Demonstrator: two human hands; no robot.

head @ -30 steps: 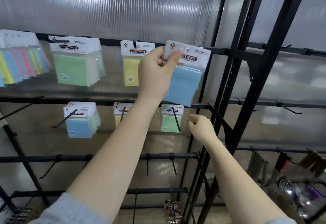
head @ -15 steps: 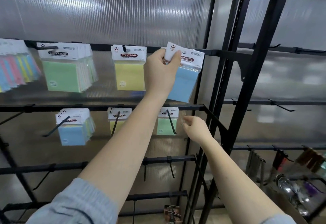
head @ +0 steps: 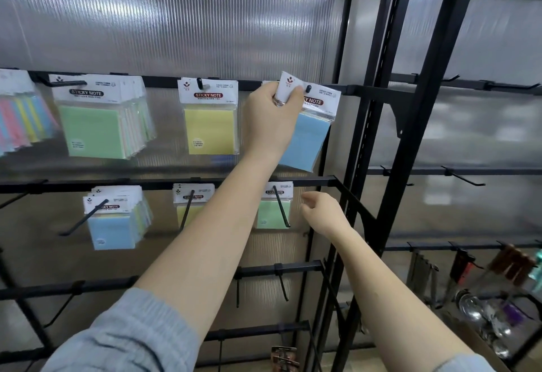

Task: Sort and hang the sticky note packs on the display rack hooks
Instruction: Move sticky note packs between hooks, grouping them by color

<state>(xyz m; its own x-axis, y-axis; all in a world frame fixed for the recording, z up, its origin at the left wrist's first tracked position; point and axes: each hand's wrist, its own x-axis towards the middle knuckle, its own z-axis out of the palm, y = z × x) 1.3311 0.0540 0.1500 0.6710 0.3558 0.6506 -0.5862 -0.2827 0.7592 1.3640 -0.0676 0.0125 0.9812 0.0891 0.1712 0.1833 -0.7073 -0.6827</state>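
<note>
My left hand (head: 271,116) pinches the white header card of a blue sticky note pack (head: 311,137) at the top rail's right end. A black hook tip (head: 308,89) pokes through the card's hole. My right hand (head: 321,210) hovers lower, near the second rail, fingers loosely curled and holding nothing. On the top rail hang a yellow pack (head: 209,119), a thick bunch of green packs (head: 99,116) and multicoloured packs (head: 20,116). The second rail carries blue packs (head: 113,219), a yellow pack (head: 190,204) and a green pack (head: 274,207).
Black rack uprights (head: 378,137) stand just right of both hands. Bare hooks (head: 283,283) stick out from the lower rails. The neighbouring bay at right has bare hooks (head: 463,178) and hanging tools and shiny items (head: 481,307) at bottom right.
The left hand has pushed the blue pack's header onto the top-right hook, whose tip now shows through the hole. The right hand has opened slightly from a fist.
</note>
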